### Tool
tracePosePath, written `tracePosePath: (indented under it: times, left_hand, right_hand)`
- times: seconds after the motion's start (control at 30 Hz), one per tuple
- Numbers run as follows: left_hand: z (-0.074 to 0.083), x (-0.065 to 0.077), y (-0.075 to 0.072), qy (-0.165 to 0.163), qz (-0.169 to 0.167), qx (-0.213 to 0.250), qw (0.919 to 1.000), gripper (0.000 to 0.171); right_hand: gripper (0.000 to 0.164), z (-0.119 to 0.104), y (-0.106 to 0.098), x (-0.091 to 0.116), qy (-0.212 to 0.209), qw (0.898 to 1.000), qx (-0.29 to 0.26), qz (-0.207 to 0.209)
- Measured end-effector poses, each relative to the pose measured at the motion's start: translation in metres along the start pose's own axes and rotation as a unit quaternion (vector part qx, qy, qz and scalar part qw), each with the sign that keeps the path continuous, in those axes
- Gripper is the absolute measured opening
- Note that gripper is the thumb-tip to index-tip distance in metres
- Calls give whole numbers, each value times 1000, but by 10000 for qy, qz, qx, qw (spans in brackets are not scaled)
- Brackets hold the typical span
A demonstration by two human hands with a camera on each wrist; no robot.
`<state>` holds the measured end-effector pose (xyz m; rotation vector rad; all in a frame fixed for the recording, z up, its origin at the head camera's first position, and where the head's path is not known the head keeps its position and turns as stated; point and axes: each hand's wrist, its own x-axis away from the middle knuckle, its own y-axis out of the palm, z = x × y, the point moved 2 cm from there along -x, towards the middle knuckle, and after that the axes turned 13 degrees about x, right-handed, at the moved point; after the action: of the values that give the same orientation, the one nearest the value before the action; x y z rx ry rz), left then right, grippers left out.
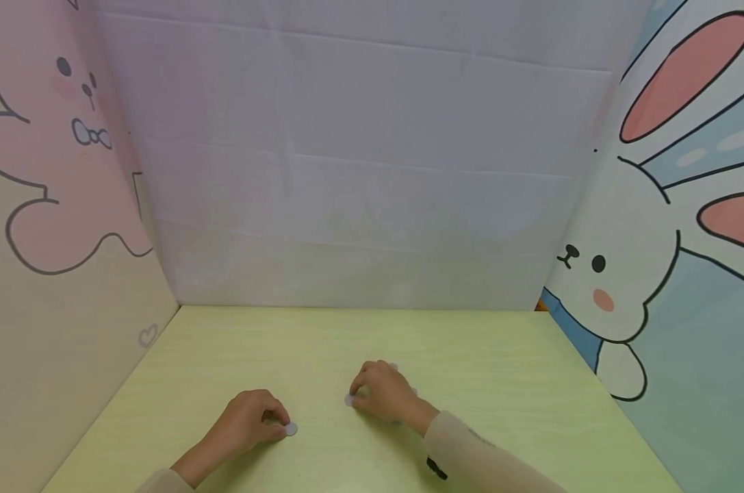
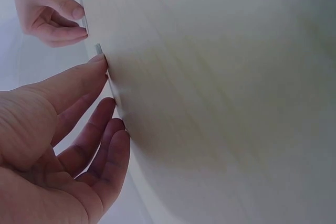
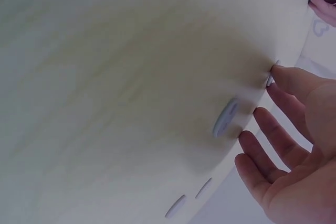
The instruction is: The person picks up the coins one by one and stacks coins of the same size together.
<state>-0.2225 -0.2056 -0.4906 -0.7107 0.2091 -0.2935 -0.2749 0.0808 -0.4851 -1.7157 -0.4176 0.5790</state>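
Just above the table, my left hand pinches the edge of a small round grey disc between thumb and index finger. In the left wrist view only a sliver of that disc shows past the fingertip. Farther forward and to the right, my right hand pinches a second grey disc; the right wrist view shows this disc almost edge-on at the thumb tip. Beneath the right hand's other fingers lies a loose disc, with two more discs, one nearer the camera and another beside it.
Both hands work over a pale yellow-green tabletop. A white sheet stands at its back edge. A panel with a pink cartoon animal bounds the left side, and a panel with a white rabbit bounds the right.
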Motion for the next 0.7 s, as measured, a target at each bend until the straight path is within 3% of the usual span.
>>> tracePosePath:
  times: [0.7]
  left_hand:
    - [1,0,-1,10,-12,21,10000,19]
  right_hand:
    - [7,-19,3,13,59,9999,-100,36]
